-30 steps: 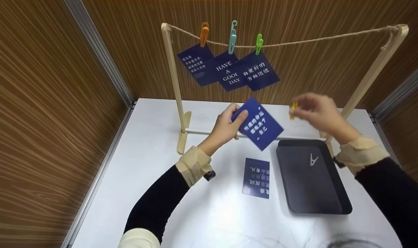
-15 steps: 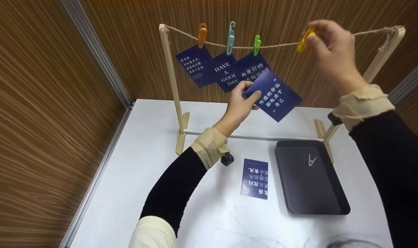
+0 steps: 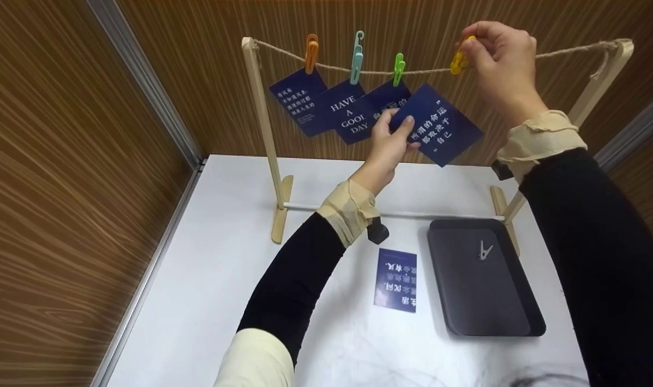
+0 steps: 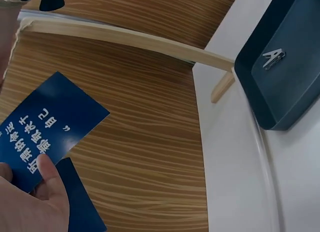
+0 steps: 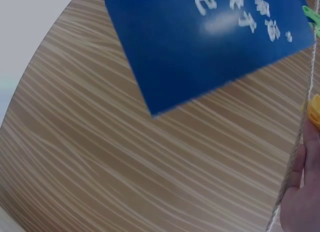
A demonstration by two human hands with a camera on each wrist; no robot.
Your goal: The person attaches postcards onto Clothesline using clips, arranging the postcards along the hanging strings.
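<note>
Moved up to rope (image 3: pixel 428 70): left hand (image 3: pixel 389 141) pinching fourth card (image 3: pixel 438 124), right hand (image 3: pixel 498 56) gripping yellow peg (image 3: pixel 458 60); three cards (image 3: pixel 337 107) hung, one card (image 3: pixel 396 279) left on worktop (image 3: pixel 240 279).

Bare rope (image 3: pixel 568 52) right of 4 pegs (3 cards (image 3: pixel 337 107) crowding the left).

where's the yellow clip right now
In the head view the yellow clip is at the rope, pinched by the right hand, to the right of the green clip and above the held blue card.
</note>
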